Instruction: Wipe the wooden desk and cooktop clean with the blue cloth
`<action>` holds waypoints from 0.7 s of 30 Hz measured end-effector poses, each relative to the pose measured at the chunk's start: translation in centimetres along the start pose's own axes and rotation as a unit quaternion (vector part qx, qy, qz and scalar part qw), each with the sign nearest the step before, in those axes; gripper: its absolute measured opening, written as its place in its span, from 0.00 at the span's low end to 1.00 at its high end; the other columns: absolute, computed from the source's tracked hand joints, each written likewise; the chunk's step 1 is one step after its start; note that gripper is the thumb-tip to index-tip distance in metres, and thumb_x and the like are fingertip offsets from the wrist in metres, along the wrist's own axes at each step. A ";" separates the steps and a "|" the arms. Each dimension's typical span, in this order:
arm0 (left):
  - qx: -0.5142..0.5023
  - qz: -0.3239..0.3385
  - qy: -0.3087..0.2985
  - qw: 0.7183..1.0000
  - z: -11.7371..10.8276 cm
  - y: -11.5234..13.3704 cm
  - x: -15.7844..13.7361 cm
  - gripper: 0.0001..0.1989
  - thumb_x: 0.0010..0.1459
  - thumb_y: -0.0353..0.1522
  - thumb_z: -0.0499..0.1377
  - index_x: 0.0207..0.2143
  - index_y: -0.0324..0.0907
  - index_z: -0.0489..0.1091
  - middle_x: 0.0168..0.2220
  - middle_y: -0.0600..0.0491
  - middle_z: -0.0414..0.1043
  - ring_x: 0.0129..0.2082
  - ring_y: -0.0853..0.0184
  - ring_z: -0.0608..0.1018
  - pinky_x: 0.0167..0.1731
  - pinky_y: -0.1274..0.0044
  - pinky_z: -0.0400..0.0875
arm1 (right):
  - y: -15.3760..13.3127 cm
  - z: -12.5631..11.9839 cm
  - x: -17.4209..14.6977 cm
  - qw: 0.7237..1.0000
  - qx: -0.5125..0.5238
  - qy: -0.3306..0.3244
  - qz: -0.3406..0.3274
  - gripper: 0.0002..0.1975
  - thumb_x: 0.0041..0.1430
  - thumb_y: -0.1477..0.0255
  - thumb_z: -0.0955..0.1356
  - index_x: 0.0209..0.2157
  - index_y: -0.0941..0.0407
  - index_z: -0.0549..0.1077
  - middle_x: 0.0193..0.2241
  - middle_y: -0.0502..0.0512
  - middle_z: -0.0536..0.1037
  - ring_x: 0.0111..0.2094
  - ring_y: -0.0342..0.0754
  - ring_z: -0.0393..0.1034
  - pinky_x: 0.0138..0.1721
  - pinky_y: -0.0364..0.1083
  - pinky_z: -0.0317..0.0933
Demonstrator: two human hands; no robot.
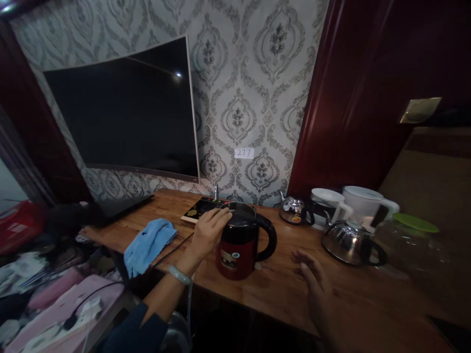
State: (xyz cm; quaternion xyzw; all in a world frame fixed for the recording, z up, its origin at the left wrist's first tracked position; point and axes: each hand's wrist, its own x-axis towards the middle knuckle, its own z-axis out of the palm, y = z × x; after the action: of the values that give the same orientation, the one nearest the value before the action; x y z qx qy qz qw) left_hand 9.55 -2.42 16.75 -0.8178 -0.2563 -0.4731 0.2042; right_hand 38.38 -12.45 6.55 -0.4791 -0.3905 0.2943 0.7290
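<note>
A red and black electric kettle (235, 255) stands upright on the wooden table, its black handle (271, 238) turned to the right. My left hand (210, 229) rests against the kettle's upper left side, fingers stretched over the edge of its black top; the thumb is hidden. To the right of the handle, apart from it, my right hand (312, 277) hovers over the table with fingers loosely spread and nothing in them. Behind the kettle lies a black tea stove panel (195, 210) with a thin metal spout (216, 192).
A blue cloth (150, 245) hangs over the table's front edge at left. Small steel kettles (294, 211) (348, 242), white jugs (362, 201) and a clear jar with a green lid (415, 223) stand at right. A television (125, 113) is on the wall.
</note>
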 end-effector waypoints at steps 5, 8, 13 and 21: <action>-0.024 0.025 -0.021 0.999 0.4 -0.9 0.0 0.19 0.65 0.26 0.50 0.55 0.46 0.68 0.53 0.46 0.75 0.56 0.63 0.75 0.54 0.64 0.73 | -0.3 0.0 -0.2 1.000 0.013 -0.004 0.000 0.20 0.52 0.56 0.72 0.43 0.53 0.76 0.43 0.60 0.80 0.45 0.57 0.74 0.38 0.51 0.69; -0.031 0.035 -0.027 0.999 0.4 -1.4 -0.1 0.20 0.65 0.24 0.50 0.56 0.44 0.66 0.55 0.44 0.74 0.58 0.63 0.73 0.55 0.63 0.73 | -0.4 0.2 -0.5 1.000 0.013 -0.005 0.005 0.20 0.51 0.56 0.72 0.42 0.53 0.77 0.43 0.60 0.80 0.44 0.56 0.75 0.38 0.50 0.69; -0.041 0.037 -0.056 0.997 0.5 -2.3 -0.2 0.21 0.65 0.23 0.49 0.57 0.43 0.65 0.57 0.43 0.71 0.59 0.63 0.72 0.56 0.64 0.72 | -0.6 0.6 -0.6 1.000 0.027 0.000 0.016 0.21 0.50 0.55 0.73 0.42 0.53 0.77 0.41 0.61 0.81 0.41 0.56 0.76 0.36 0.50 0.69; -0.081 0.012 -0.127 0.989 -0.4 -2.7 0.0 0.24 0.65 0.23 0.48 0.61 0.47 0.61 0.61 0.45 0.66 0.62 0.64 0.68 0.60 0.63 0.68 | -0.7 1.0 -0.4 0.999 0.044 -0.013 0.017 0.20 0.50 0.56 0.73 0.41 0.53 0.77 0.40 0.60 0.81 0.40 0.56 0.76 0.35 0.50 0.69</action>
State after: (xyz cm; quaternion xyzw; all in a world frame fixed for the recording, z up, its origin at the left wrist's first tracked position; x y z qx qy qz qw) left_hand 7.62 -0.55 17.20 -0.8881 -0.2309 -0.3822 0.1089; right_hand 37.33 -12.54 7.28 -0.4495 -0.3779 0.3298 0.7392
